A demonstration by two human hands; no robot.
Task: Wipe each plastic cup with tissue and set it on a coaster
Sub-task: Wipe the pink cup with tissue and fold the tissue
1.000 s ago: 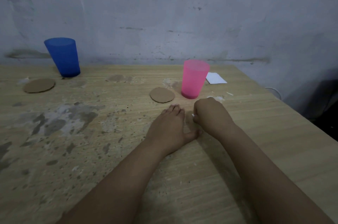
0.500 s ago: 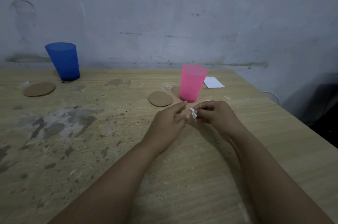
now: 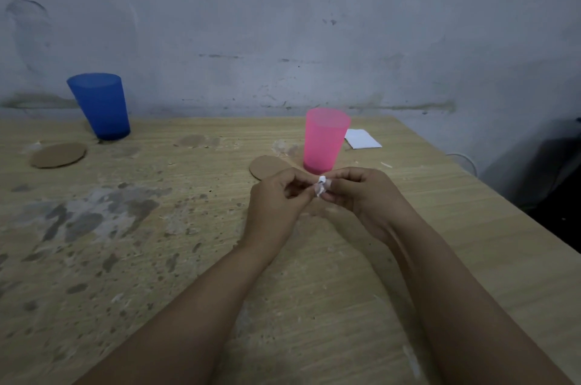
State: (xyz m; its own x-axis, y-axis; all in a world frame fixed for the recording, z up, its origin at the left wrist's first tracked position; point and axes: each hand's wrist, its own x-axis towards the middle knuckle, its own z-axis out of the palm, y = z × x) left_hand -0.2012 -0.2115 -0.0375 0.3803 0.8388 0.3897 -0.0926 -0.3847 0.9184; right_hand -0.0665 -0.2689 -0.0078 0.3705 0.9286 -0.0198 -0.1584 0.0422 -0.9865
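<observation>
While both hands are up over the surface, they meet in the middle and share one small white tissue. The left hand has its grip pinching the tissue from the left side, with fingers curled in. The right hand has its grip pinching the same tissue from the right side, fingers curled too. The tissue is a little crumpled wad, held in the air between the fingertips.

Just past the hands stands the pink cup, upright on the bare wood. A round brown coaster lies flat just left of that cup, partly hidden by the left hand. Far off to the left, near the wall, stands the blue cup, also upright on the wood. A second coaster lies near it, a bit closer and to the left. A white paper lies flat behind the pink cup, on its right. The wood has grey stains on the left part.
</observation>
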